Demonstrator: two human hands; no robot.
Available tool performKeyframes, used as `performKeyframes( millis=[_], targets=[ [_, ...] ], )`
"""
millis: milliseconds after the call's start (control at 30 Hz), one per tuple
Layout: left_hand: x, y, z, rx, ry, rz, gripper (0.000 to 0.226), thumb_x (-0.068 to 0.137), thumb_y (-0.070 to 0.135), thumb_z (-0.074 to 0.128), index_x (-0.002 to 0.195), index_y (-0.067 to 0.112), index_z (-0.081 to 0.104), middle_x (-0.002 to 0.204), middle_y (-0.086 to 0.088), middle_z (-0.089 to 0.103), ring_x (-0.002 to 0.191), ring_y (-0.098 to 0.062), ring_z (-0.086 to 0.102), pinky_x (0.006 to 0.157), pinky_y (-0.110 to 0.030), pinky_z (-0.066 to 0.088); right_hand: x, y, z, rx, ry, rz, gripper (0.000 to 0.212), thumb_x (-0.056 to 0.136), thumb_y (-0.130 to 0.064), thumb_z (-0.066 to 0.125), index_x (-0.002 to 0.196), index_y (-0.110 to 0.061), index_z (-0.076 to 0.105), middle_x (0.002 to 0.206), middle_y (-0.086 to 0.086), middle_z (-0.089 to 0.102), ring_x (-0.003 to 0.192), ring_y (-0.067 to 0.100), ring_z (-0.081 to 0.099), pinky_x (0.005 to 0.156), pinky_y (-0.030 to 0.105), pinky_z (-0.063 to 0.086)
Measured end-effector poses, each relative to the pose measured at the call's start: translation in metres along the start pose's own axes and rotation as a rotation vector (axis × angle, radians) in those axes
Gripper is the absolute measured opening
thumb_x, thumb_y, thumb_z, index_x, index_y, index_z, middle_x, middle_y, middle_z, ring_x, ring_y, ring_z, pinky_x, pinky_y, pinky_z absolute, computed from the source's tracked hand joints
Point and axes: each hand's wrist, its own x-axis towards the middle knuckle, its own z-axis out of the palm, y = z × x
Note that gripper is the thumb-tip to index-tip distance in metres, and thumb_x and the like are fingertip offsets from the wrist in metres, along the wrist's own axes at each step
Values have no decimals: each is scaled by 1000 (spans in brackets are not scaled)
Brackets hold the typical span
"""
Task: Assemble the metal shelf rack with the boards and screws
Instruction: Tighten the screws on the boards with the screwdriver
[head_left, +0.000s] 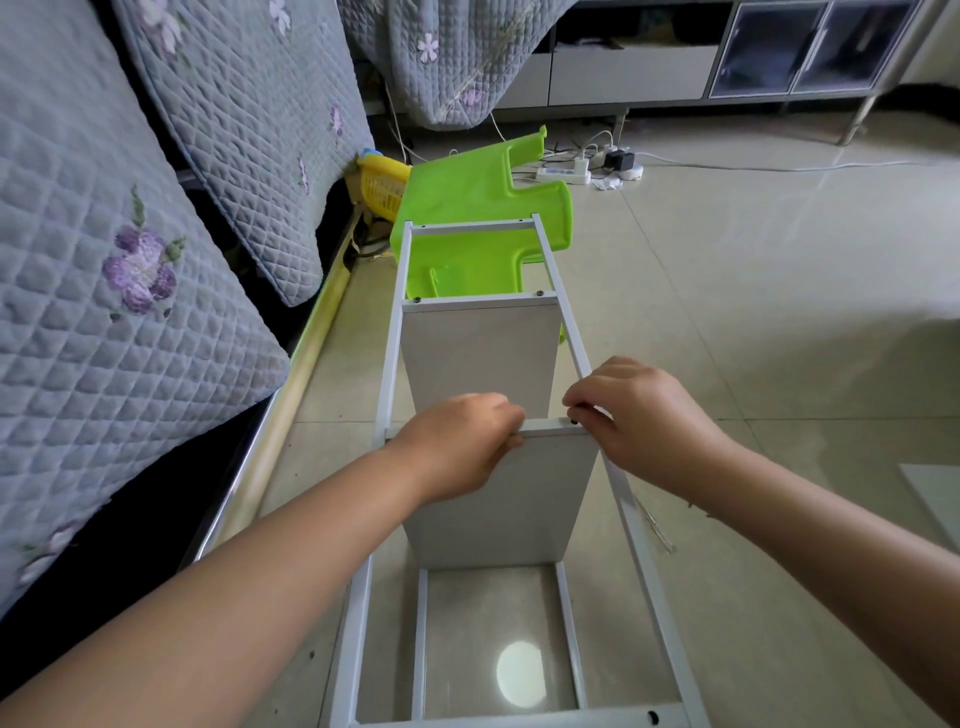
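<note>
Metal rack (563, 332), left hand (457, 441) grips board (530, 499), right hand (639, 415) pinches screw (573, 415)

Painted metal, matt boards, glossy floor
White metal rack frame (571, 332); smooth matt board (480, 358); glossy green plastic stool (467, 187); quilted cloth cover (104, 312), left; shiny tiled floor (779, 312).

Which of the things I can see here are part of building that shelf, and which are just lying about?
Part of the job:
- metal frame
- near board, gripped at its top edge by the left hand
- far board
- small dark screw, pinched by the right hand

Just lying about:
- green plastic stool
- yellow basket
- power strip
- quilted cover
</note>
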Motion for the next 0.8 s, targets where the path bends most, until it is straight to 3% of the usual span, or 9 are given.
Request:
performKeyframes(
  millis=[200,233,300,367,533,600,800],
  targets=[
    [-1,0,-2,-8,-9,-10,28,99,26,34,108,6,52,109,-8,52,103,-25,49,77,-29,34,3,2,-4,-49,-38,-103,6,62,-6,63,61,-7,68,53,2,63,51,26,61,40,32,51],
    [0,0,-2,-10,-10,-12,28,99,25,34,108,6,52,109,-8,52,103,-25,49,77,-29,33,4,0,-7,-55,-76,-82,6,66,-7,63,64,-6,69,57,3,65,56,27,62,45,34,53],
    [0,0,-3,-12,-12,-18,27,99,25,34,106,6,52,107,-8,52,102,-25,50,76,-29,34,8,-2,-11,-96,-147,-34,13,84,-11,60,85,-5,71,79,7,69,82,28,62,71,34,49],
    [0,-1,-3,-25,-12,-23,26,99,25,35,103,6,52,105,-8,52,101,-25,50,76,-30,35,9,2,-14,-94,-218,11,22,93,-17,48,104,-9,66,99,5,66,100,20,54,81,23,37],
    [0,0,-3,-44,-16,-31,27,99,25,36,101,4,52,104,-8,53,100,-26,51,78,-32,36,13,3,-16,-211,-359,-45,23,96,-18,39,104,-10,60,95,2,56,104,19,48,83,23,35],
    [0,1,-4,-49,-13,-37,27,98,25,36,101,3,53,105,-9,53,100,-26,51,78,-32,36,14,2,-15,-309,-402,-94,24,98,-18,34,105,-11,56,103,4,54,107,19,46,85,25,35],
    [0,2,-4,-30,-30,-42,28,99,27,35,98,4,52,105,-9,53,101,-26,50,77,-31,35,16,-6,-14,-417,-404,-124,20,99,-22,32,99,-12,50,109,6,55,107,24,49,83,31,40]
  ],
)
